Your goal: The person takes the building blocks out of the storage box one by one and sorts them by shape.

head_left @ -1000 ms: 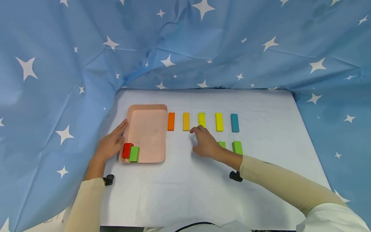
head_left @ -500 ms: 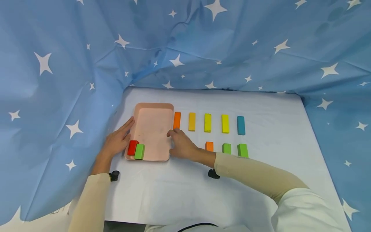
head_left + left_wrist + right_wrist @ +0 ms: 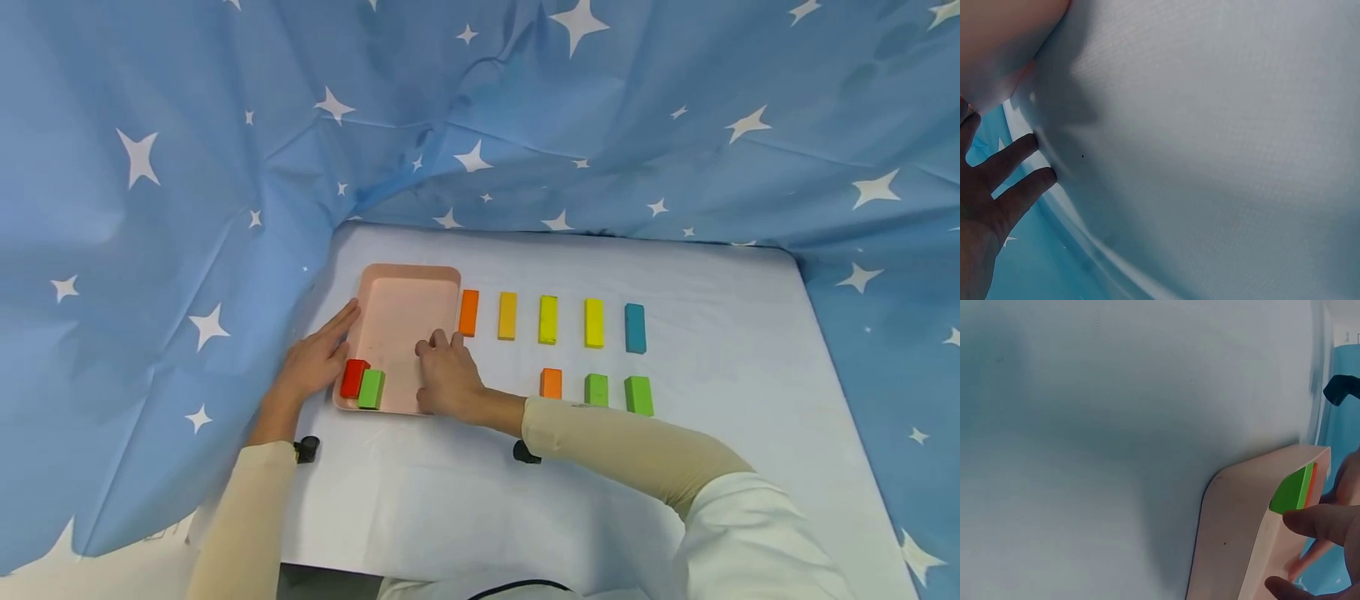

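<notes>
A pink rectangular tray (image 3: 407,308) lies at the left of the white table. In its near left corner a red block (image 3: 354,379) and a green block (image 3: 371,389) stand side by side. My left hand (image 3: 313,362) rests along the tray's left side with fingers extended. Over the tray's near right part is my right hand (image 3: 450,375), fingers bent and thumb apart. Right wrist view: nothing shows between the thumb (image 3: 1316,522) and the finger below it; the thumb tip overlaps the green block's lower end. The left wrist view shows the left hand's spread fingers (image 3: 1025,190) beside the tray.
Right of the tray runs a row: orange (image 3: 468,313), amber (image 3: 507,316), two yellow blocks (image 3: 548,320) and a blue block (image 3: 635,328). Nearer are an orange block (image 3: 551,383) and two green blocks (image 3: 596,390). A starry blue curtain (image 3: 525,108) surrounds the table.
My right hand has moved left from below the row of blocks to over the tray, uncovering the near orange block. The left hand stays by the tray. The head view has shifted slightly.
</notes>
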`<state>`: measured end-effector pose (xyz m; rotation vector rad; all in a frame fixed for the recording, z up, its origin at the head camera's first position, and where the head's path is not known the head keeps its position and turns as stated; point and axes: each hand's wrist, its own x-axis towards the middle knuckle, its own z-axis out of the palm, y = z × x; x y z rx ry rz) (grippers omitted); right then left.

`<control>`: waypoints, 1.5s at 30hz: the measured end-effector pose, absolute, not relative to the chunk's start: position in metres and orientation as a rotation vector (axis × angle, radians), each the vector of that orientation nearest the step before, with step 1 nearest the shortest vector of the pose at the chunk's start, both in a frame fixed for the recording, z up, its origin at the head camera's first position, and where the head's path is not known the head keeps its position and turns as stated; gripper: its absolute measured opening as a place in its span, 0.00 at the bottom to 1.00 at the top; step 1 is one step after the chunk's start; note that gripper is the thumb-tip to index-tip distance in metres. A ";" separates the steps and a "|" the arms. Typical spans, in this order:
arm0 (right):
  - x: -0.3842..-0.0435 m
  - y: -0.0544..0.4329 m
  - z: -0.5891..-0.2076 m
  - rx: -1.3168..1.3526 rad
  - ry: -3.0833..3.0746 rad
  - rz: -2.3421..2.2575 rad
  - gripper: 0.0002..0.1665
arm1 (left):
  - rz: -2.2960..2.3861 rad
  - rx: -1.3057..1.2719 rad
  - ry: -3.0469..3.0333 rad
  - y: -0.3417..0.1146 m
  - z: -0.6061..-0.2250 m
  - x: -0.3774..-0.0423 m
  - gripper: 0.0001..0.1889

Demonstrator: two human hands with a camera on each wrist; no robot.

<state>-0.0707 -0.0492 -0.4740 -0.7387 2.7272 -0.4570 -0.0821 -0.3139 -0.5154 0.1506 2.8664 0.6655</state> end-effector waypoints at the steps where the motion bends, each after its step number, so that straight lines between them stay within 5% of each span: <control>1: -0.070 -0.050 -0.475 -0.742 2.740 -0.440 0.34 | 0.663 0.152 2.871 -0.314 -0.516 -0.083 0.34; 36: -0.071 -0.096 -0.494 -0.724 2.590 -0.561 0.33 | 0.705 0.140 2.884 -0.312 -0.518 -0.086 0.34; 45: -0.071 -0.096 -0.495 -0.778 2.559 -0.585 0.40 | 0.688 0.133 2.890 -0.312 -0.516 -0.084 0.34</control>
